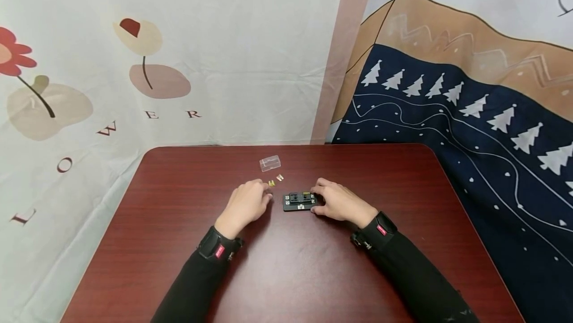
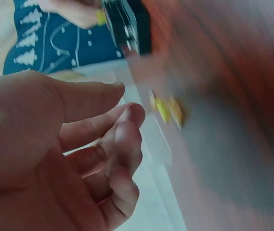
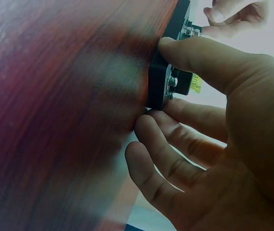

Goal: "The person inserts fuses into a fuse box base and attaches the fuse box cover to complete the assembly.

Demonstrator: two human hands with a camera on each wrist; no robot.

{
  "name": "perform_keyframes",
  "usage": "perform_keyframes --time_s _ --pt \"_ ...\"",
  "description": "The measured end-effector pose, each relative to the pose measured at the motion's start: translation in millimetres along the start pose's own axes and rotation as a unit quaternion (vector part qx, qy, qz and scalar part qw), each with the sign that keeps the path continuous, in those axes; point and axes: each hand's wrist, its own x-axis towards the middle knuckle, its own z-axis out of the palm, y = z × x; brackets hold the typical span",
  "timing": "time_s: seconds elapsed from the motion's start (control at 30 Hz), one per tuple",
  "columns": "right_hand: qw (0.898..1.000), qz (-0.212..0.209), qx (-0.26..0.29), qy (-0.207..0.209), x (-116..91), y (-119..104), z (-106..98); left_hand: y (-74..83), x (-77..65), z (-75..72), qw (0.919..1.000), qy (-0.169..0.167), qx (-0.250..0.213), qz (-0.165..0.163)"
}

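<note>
A black fuse block point(image 1: 299, 201) with metal screw terminals lies on the table, a yellow blade fuse point(image 3: 196, 83) seated at its right end. My right hand point(image 1: 336, 199) grips that right end, thumb on the near long edge and fingertips at the far edge. To the left of the block hovers my left hand point(image 1: 245, 204), thumb and fingertips slightly apart with nothing between them. Just beyond its fingertips lies a loose yellow blade fuse point(image 2: 164, 109), blurred in the left wrist view. A second small fuse, pale and brownish point(image 1: 280, 177), lies beside it.
A small transparent plastic box point(image 1: 270, 163) sits near the table's back edge, behind the loose fuses. The reddish-brown table point(image 1: 295, 273) reaches back to printed curtains point(image 1: 250, 64). Both wrists wear black straps with cameras.
</note>
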Motion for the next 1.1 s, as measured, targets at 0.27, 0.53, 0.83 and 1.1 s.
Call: perform_keyframes --time_s 0.27,0.53,0.83,1.1 --pt "1.000 -0.007 0.014 0.010 1 2 2 -22.5 -1.2 -3.8 0.9990 0.011 -0.032 -0.030" --pt "1.000 -0.002 0.013 0.004 0 3 2 -18.3 -4.1 6.5 0.9996 0.026 0.000 -0.007" --pt "1.000 -0.004 0.011 0.004 0 3 2 -16.4 -3.6 15.7 0.9989 0.029 0.036 0.003" --pt "1.000 -0.006 0.010 0.005 0 2 1 -16.0 -1.4 15.2 0.9984 0.030 0.047 0.003"
